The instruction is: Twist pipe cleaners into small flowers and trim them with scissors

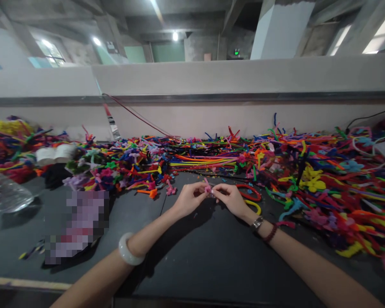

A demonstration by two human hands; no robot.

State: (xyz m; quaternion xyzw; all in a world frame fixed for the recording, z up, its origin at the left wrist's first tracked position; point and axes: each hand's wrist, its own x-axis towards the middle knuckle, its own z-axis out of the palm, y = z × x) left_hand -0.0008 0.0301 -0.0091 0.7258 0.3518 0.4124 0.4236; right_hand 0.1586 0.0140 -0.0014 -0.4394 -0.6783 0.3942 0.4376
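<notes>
1. Pinches a small pink fuzzy piece [207,188] between the fingertips of the left hand [191,198] and right hand [232,200].
2. Holds it over the dark table [211,265], in front of colourful fuzzy strips [208,161].
3. Has a red loop [259,196] just beside the right hand.

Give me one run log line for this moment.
left hand: pinching pink fuzzy piece | right hand: pinching same piece | beside right hand: red loop, yellow strip | below: dark tabletop

Pipe cleaners [205,162] lie heaped on the surface [231,256] left, right and beyond my hands [190,199]; behind them stands a wall [211,122].
</notes>
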